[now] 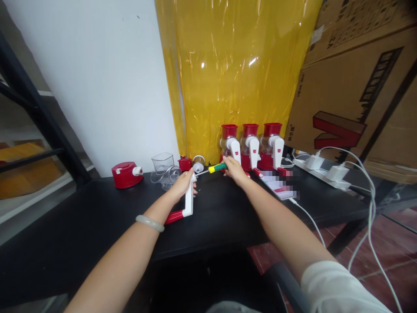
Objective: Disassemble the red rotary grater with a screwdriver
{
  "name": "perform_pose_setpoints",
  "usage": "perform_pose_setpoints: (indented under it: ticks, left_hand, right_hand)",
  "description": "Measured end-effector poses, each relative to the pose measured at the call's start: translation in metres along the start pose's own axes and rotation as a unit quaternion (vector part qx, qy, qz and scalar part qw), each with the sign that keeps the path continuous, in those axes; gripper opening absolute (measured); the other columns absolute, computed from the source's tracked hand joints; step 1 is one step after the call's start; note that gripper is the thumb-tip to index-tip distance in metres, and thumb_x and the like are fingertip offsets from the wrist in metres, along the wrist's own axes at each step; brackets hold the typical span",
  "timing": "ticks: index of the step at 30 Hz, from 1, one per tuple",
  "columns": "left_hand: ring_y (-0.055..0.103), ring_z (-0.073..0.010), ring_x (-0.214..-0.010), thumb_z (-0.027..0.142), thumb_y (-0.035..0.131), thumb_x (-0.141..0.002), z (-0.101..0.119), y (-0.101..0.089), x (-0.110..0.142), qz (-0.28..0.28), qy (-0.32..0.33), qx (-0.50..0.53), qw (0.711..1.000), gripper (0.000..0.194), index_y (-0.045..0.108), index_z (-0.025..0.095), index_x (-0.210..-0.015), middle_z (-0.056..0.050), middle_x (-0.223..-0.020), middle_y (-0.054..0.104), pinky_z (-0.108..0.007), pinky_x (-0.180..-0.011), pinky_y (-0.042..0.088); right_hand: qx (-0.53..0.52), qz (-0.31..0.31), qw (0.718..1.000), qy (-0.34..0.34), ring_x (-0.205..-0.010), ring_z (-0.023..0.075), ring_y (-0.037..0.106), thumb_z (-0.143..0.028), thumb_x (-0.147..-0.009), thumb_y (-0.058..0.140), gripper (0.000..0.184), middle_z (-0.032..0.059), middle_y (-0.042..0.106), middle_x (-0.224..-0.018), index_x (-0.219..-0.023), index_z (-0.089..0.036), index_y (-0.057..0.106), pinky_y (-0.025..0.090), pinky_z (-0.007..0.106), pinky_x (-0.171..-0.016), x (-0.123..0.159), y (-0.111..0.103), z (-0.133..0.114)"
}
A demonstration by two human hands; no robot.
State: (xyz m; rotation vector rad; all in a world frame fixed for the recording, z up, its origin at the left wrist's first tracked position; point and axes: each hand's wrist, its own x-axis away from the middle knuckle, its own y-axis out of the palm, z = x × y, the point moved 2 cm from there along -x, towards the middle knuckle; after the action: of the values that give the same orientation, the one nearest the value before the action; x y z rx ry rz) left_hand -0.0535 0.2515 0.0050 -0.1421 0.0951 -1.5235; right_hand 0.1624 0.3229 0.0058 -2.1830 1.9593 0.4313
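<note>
My left hand (184,183) is closed round the upper end of a white crank handle (189,200), whose red grip (175,216) points back toward my wrist. In my right hand (233,168) is a screwdriver (217,167) with a green and yellow handle. Its metal shaft points left, and the tip meets the top of the crank handle; the exact contact is hidden by my fingers. Just behind my left hand are a grater drum (198,164), a small red part (185,163) and a clear plastic housing (164,167).
Three red-and-white rotary graters (250,148) stand at the back of the black table (221,226). A red base (127,175) sits at left. A charging phone (278,186) and a power strip (322,171) with loose cables lie at right, beside a large cardboard box (352,95).
</note>
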Motion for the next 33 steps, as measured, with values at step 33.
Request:
perform_pose_setpoints:
  ticks: [33]
  left_hand:
    - [0.059,-0.0135,-0.039,0.054,0.048,-0.100,0.0045,0.0030,0.0039,0.006,0.026,0.012,1.000,0.037,0.047,0.020,-0.085,0.003,-0.058,0.058,-0.022,-0.039,0.048]
  right_hand:
    - [-0.120,-0.004,0.988,0.100,-0.038,0.0067,0.032,-0.051,-0.083,0.069,0.037,-0.0113,0.034,-0.040,-0.074,-0.024,0.046,0.048,0.023,-0.054,0.0042,0.0057,0.0046]
